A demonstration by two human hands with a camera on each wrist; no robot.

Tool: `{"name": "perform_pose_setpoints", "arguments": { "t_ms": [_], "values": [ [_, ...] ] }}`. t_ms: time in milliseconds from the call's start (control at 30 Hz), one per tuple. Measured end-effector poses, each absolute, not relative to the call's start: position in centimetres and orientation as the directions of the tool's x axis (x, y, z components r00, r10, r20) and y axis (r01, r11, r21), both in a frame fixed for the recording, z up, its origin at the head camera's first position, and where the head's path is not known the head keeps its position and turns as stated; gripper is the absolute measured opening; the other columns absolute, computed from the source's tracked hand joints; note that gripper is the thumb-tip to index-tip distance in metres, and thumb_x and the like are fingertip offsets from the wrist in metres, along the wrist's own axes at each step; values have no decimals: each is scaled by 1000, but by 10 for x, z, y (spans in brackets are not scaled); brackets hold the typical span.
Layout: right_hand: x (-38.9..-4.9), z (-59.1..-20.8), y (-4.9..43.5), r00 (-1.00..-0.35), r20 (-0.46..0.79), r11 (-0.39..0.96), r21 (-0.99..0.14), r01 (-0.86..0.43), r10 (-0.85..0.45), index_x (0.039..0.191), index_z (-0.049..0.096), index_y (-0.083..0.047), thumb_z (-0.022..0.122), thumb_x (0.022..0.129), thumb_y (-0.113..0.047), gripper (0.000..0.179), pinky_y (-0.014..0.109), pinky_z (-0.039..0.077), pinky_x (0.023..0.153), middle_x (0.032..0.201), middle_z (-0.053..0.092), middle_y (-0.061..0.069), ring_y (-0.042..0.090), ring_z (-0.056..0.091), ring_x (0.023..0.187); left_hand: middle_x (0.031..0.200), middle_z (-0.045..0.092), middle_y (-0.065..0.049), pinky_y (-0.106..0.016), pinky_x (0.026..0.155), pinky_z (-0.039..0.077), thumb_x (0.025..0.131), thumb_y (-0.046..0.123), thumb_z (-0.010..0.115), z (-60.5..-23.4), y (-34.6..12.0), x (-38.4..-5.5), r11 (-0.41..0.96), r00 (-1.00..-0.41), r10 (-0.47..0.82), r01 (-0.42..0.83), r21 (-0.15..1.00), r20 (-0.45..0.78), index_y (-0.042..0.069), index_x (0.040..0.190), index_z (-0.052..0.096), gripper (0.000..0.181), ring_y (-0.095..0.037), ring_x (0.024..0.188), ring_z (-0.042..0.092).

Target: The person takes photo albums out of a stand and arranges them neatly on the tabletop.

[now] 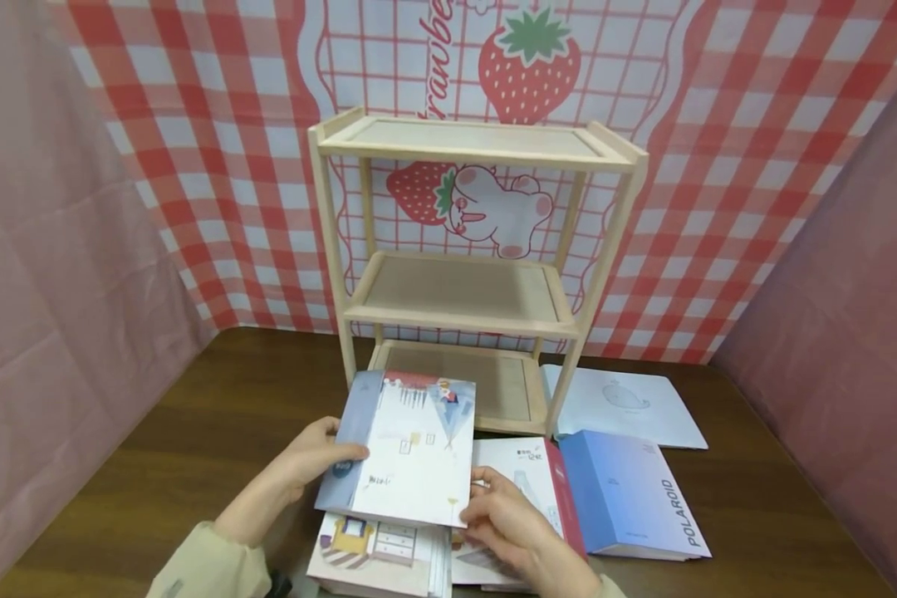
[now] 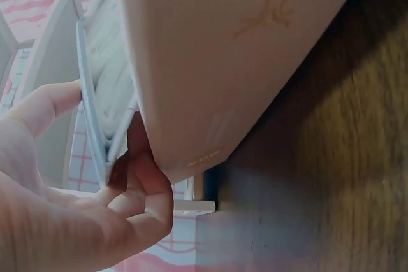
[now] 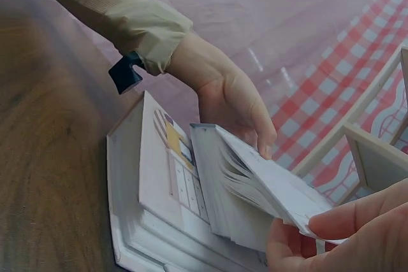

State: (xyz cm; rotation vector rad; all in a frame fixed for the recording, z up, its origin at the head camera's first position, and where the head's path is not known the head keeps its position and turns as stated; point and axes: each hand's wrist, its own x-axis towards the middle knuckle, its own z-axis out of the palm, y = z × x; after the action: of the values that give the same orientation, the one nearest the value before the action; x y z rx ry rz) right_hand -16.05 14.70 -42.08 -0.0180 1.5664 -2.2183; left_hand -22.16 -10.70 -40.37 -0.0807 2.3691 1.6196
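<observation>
A photo album [image 1: 419,448] with a white illustrated cover and a blue-grey spine is held tilted over a stack. My left hand [image 1: 317,457] grips its spine side, thumb on the cover and fingers underneath. At its near right corner my right hand [image 1: 512,523] pinches the cover; in the right wrist view the cover stands slightly apart from the fanned pages [image 3: 239,186]. Directly below lies a thick album with a drawn yellow chair and drawers [image 1: 377,552]. Beside my right hand is a white album with a red spine [image 1: 561,490], partly hidden by that hand.
A three-tier wooden shelf [image 1: 456,324] stands behind the albums. To the right lie a blue album marked POLAROID [image 1: 635,498] and a pale blue one with a whale [image 1: 620,403]. Brown table [image 1: 217,423] extends to the left; checked cloth [image 1: 254,166] hangs behind.
</observation>
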Motion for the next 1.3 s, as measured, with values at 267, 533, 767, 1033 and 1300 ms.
{"name": "perform_pose_setpoints", "arguments": {
  "t_ms": [267,533,767,1033,1300],
  "values": [
    [-158,-421,147,-898,-242,-304,-881,362,-367,112,31,7,42,77,10,37,34,48,80,91,52,6,12,54,83,93,58,-15,-32,65,50,73,19,70,-405,-109,-215,348,-960,99,-215,913,-263,-8,119,45,59,-20,77,57],
    [-155,-422,149,-900,-253,-291,-885,363,-355,118,29,9,46,81,5,41,37,48,81,92,56,7,14,57,85,96,57,-15,-31,67,49,75,19,68,-403,-112,-205,318,-958,110,-218,923,-264,-9,121,45,58,-21,81,56],
    [-154,-422,147,-901,-235,-269,-900,343,-364,130,22,17,48,85,0,55,40,48,86,105,56,12,17,58,93,99,56,-15,-30,71,47,76,18,66,-405,-120,-195,304,-955,114,-227,925,-272,-9,123,43,59,-22,86,53],
    [-153,-422,139,-887,-247,-256,-896,362,-389,127,29,15,52,85,0,50,31,50,78,95,61,5,14,59,87,102,56,-15,-29,71,46,78,17,63,-409,-132,-193,264,-949,134,-242,934,-284,-9,126,39,59,-21,87,53],
    [-155,-422,125,-891,-212,-246,-912,328,-402,126,36,16,53,84,-1,48,33,50,83,97,63,5,16,60,91,95,58,-11,-29,69,47,79,16,61,-412,-143,-192,159,-947,123,-276,948,-296,-10,130,32,65,-16,79,56]
  ]
}}
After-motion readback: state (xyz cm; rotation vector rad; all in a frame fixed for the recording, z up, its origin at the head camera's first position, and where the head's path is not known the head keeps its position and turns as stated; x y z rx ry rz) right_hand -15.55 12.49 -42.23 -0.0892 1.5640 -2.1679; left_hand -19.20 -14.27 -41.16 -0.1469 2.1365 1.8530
